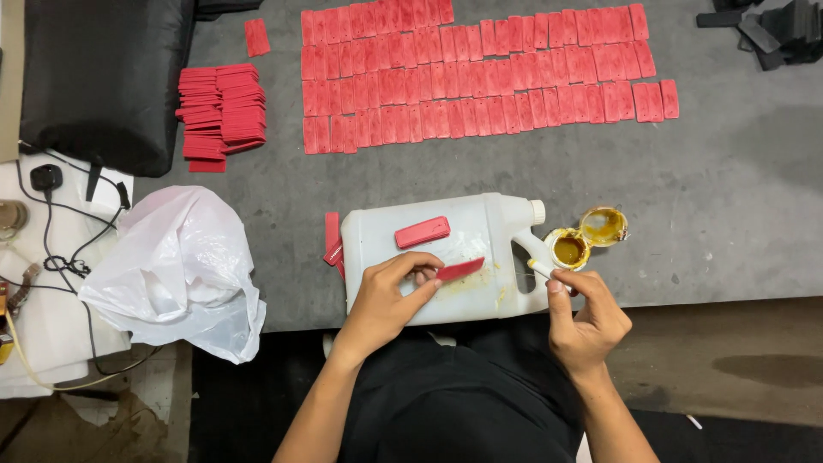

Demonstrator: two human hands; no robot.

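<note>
A white plastic jug point(480, 236) lies on its side at the near edge of a grey mat point(711, 206). My left hand point(390, 296) pinches a thin red piece point(460, 269) against the jug's flat side. A second red piece point(422, 231) rests on the jug, further up. My right hand point(587, 319) holds a small applicator whose tip point(538, 267) reaches toward an open tin of yellow-brown glue point(569, 249). The tin's lid point(603, 226) lies beside it.
Several rows of red pieces point(480, 73) are laid out flat at the far side of the mat. A stack of red pieces point(221, 110) stands at the left. A white plastic bag point(180, 266), cables and a black cushion point(103, 77) lie further left.
</note>
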